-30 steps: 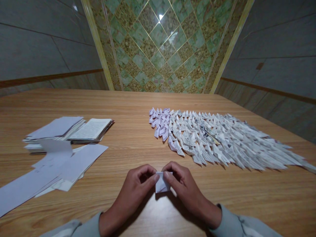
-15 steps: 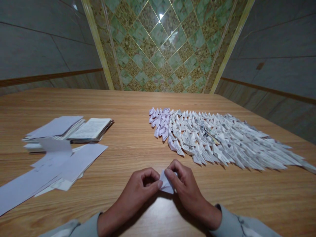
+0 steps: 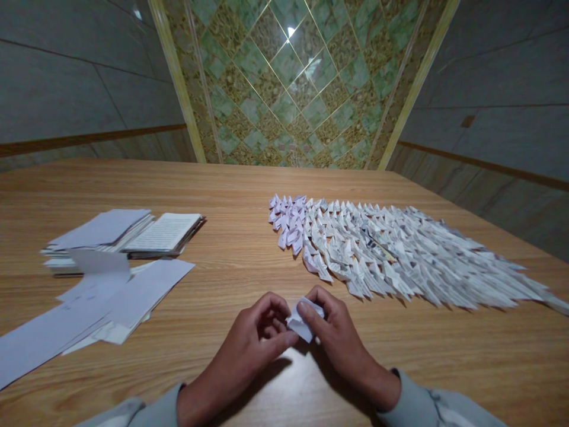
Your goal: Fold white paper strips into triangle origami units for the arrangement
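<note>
My right hand (image 3: pixel 335 332) pinches a small folded piece of white paper (image 3: pixel 301 327), its thumb lying over the top face. The paper is tilted just above the table, with a creased left edge. On the other side, my left hand (image 3: pixel 255 338) is half curled, thumb and forefinger apart around that edge; whether its fingertips touch the paper I cannot tell. Beyond my hands stand rows of small folded paper boats (image 3: pixel 293 228), lilac-white at the left end. Printed-paper ones (image 3: pixel 382 255) continue the rows to the right.
To the left lie loose white paper strips (image 3: pixel 133 302), overlapping. Behind them is a stack of paper sheets (image 3: pixel 100 230) beside a pile of printed pages (image 3: pixel 164 232). Everything rests on a wooden table (image 3: pixel 231 190), with a tiled wall (image 3: pixel 284 107) beyond its far edge.
My left thumb and forefinger have spread apart and loosened from the paper's left edge. The folded paper has turned and tilted a little in my right hand.
</note>
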The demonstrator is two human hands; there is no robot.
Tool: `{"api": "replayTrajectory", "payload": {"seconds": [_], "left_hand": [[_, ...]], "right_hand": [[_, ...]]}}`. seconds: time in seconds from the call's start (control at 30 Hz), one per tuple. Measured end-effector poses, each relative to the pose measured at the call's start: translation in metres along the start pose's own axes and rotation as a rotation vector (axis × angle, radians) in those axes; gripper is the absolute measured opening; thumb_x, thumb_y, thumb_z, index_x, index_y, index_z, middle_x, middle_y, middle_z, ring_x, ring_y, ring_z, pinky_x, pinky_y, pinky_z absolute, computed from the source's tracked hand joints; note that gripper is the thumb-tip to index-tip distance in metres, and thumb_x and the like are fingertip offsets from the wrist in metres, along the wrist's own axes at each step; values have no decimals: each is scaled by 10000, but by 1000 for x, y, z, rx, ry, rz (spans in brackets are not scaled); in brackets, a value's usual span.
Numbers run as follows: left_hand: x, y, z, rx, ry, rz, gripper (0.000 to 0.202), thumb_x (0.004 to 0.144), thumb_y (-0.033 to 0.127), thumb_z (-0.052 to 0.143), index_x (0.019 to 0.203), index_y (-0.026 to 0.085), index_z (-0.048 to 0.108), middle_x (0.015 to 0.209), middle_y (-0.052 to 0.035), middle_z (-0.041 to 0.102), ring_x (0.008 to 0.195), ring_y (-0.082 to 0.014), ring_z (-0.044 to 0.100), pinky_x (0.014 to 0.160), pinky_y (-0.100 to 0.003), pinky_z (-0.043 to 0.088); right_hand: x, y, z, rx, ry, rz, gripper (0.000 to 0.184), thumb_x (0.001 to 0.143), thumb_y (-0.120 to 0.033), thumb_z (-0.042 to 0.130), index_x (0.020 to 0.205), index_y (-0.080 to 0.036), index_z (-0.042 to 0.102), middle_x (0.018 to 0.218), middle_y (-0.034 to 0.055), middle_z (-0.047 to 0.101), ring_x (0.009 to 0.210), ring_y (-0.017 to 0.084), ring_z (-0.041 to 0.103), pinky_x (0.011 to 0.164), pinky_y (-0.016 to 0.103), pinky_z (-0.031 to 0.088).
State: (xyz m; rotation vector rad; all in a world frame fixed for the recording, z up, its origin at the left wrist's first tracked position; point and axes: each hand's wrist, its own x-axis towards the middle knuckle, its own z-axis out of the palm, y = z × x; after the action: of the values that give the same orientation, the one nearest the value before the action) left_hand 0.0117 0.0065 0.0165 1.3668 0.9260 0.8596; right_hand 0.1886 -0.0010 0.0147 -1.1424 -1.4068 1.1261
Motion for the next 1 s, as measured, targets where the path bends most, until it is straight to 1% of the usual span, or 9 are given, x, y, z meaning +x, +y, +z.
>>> {"api": "replayTrajectory", "payload": {"seconds": [0.07,0.2,0.3,0.4,0.47,0.57,0.7,0.83,1.0], "left_hand": [[-1,-1,1,52,50,10,194,792,304,761,842,188,615,749,5,638,663,-152,580,610,-252,449],[2,-2,-1,79,161,62,157,824,308,726,804,187,627,726,9,632,673,-156,584,622,-252,462],[2,0,-4,159,226,119,130,852,298,687,798,190,639,719,2,638,680,-168,596,635,-262,470],[1,3,-5,229,284,168,91,876,282,662,862,193,645,786,-15,664,736,-185,629,674,-276,490],[0,3,-5,188,310,177,125,887,289,655,971,197,648,847,-23,674,784,-194,644,702,-285,508],[2,0,-4,29,269,113,245,866,316,687,1075,193,648,869,-27,684,790,-198,648,689,-292,525],[6,-3,-4,-51,160,25,209,834,334,732,945,157,728,849,-52,729,774,-198,650,697,-292,512],[5,0,-4,28,106,12,232,860,357,700,775,155,776,725,-47,732,672,-175,626,640,-269,470],[2,0,-5,271,126,101,223,825,326,732,667,180,789,624,-33,709,593,-163,603,579,-253,422]], "right_hand": [[0,1,1,50,-11,10,343,923,-479,606,748,-192,538,678,-29,529,628,135,468,584,263,380],[1,3,2,125,-18,15,323,921,-472,606,771,-199,521,698,-35,509,648,134,452,596,263,377],[2,2,1,106,-39,13,288,908,-440,604,774,-199,524,699,-36,498,661,137,447,596,262,364],[1,-1,1,4,-87,28,257,890,-410,609,774,-188,550,709,-20,524,671,146,462,601,271,362],[1,-2,2,-52,-113,37,257,880,-406,622,768,-182,569,714,-6,549,668,151,472,601,277,362],[0,-1,2,-28,-100,13,292,895,-437,630,759,-185,571,720,-2,563,670,152,482,614,281,370],[-1,1,1,72,-85,-13,334,913,-487,642,777,-194,560,743,-6,567,699,155,506,634,279,388],[-2,-1,1,74,-91,-20,306,933,-475,625,820,-195,578,764,-4,582,712,157,524,642,275,414],[-3,-2,1,-23,-106,-65,242,925,-414,658,835,-191,633,788,11,609,734,161,548,655,273,430]]}}
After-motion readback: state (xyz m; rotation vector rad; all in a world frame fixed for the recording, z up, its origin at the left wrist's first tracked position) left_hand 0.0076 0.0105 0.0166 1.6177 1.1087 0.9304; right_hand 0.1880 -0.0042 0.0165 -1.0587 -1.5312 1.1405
